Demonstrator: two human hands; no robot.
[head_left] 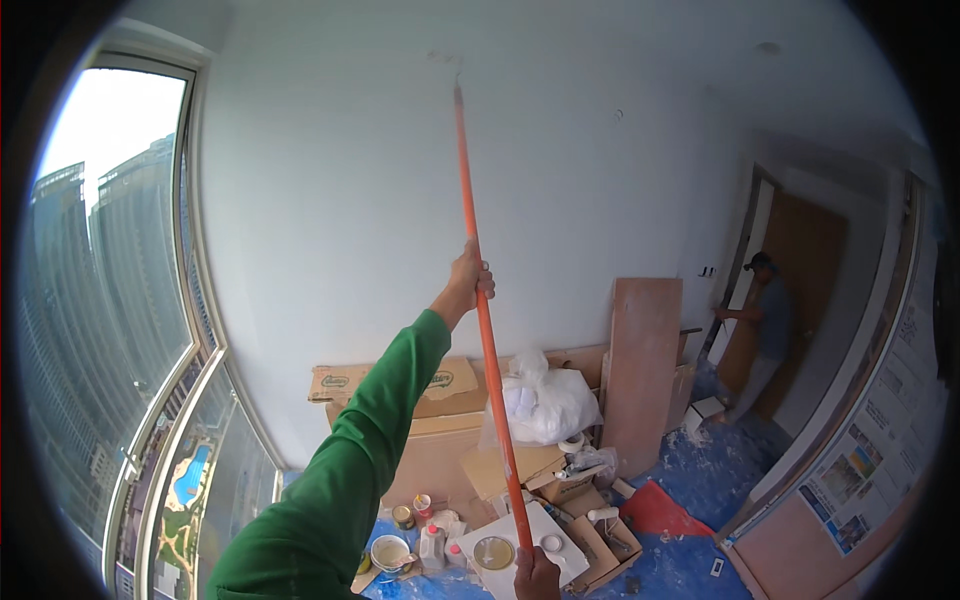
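Note:
My left hand [467, 278], at the end of a green sleeve, is wrapped round the middle of a long orange extension pole [468, 190]. Lower down, at the bottom edge of the view, my right hand [538, 576] grips the same pole near its lower end. The pole slants upward toward a pale wall [330, 180]. A thin metal piece shows at its top; a faint pale shape there, perhaps a roller, is hard to make out against the wall.
Against the wall are cardboard boxes [430, 455], a white plastic bag [550, 405] and a tall board [643, 370]. Paint pots, bottles and a bucket [390, 552] stand on blue sheeting [690, 470]. Windows [120, 220] line the left. A person [768, 315] stands by the doorway.

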